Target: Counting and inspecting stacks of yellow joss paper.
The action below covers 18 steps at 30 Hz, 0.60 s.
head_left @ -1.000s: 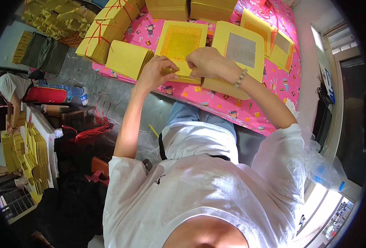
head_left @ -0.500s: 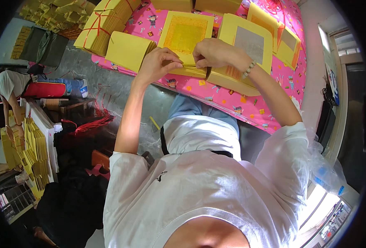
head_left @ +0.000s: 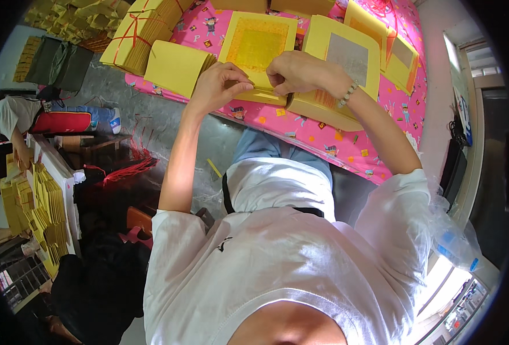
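At the upper centre, the left hand point(head_left: 217, 86) and right hand point(head_left: 296, 72) bend over the front edge of a rectangular, gold-centred yellow paper stack point(head_left: 258, 50), seemingly to steady it; whether either is clamped on paper, I cannot tell. Both have barely moved since half a second ago.

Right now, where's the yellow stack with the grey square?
The stack lies on the pink cover, upper right in the head view, just right of the orange-patterned sheet, partly behind the right hand.

Sheets point(head_left: 260, 40) on tablecloth point(head_left: 346, 148), papers point(head_left: 177, 68) left, stack point(head_left: 349, 54) right
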Motion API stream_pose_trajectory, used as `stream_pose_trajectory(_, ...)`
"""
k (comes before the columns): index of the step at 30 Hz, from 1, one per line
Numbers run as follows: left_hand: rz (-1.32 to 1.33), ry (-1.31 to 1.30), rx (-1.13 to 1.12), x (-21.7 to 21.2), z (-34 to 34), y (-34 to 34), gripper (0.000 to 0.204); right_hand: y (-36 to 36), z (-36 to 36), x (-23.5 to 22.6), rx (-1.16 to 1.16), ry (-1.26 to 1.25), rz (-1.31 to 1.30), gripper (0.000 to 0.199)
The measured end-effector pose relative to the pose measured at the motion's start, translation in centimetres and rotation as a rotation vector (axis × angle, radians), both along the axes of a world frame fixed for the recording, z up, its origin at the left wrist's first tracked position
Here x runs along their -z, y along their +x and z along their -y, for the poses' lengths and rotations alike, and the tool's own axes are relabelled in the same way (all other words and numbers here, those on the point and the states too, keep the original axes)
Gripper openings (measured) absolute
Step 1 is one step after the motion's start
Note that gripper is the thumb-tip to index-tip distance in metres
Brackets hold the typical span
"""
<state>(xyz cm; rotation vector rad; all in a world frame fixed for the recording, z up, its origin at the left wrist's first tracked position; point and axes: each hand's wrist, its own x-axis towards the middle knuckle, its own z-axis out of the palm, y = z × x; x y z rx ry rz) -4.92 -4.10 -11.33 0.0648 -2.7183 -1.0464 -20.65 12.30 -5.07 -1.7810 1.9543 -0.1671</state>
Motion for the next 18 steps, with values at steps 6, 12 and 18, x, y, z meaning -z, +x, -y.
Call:
stream_pose_trajectory(6, -0.014, -0.014, 0.006, 0.1, 0.1, -0.1, 0.019, -0.6, 0.3, 0.1, -0.003, 0.02, 0.037, 0.013)
stream_pose_trajectory(12, -0.009, 0.008, 0.006, -0.2, 0.1, -0.3, 0.02, -0.7, 0.3, -0.1, -0.013, -0.066, 0.006, 0.011)
stream_pose_trajectory(18, -0.094, -0.224, -0.02, -1.6, -1.7, -0.4, 0.027, -1.2, 0.2, -0.6, -0.003, -0.152, 0.041, 0.012)
